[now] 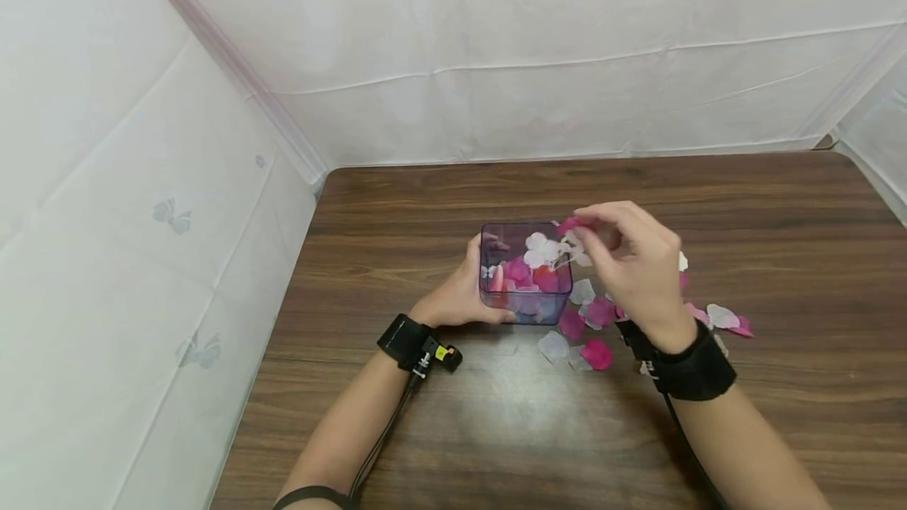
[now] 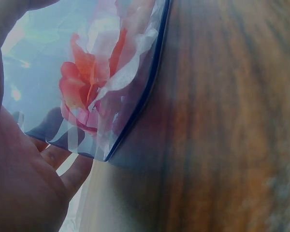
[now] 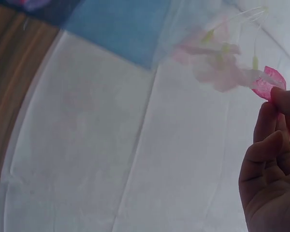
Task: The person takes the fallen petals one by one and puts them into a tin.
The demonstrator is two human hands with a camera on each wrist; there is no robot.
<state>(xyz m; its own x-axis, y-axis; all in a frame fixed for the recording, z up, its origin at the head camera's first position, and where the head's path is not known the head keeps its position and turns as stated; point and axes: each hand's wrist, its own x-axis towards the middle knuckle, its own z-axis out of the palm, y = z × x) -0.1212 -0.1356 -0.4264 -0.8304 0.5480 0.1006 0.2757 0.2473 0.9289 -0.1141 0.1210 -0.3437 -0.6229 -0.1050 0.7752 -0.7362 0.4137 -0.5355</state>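
Observation:
My left hand [image 1: 457, 297] grips a see-through purple plastic box [image 1: 526, 294] from its left side, thumb along the near wall and fingers behind it. Inside lie pink, white and red-orange artificial petals [image 2: 82, 82], seen through the wall in the left wrist view. Above the box's right rim, my right hand [image 1: 638, 266] pinches a bright pink petal [image 3: 269, 83] between thumb and fingertips. White flowers [image 1: 542, 249] on thin pale stems hang beside that petal, over the box; in the right wrist view these blossoms [image 3: 220, 65] look blurred, with small green bases.
Loose pink petals [image 1: 597, 353] and white petals [image 1: 553, 347] lie scattered on the brown wooden table [image 1: 397, 211], right of the box and under the right forearm. White cloth [image 1: 496, 109] hangs behind the table and along its left side. Each wrist wears a black strap with a cable.

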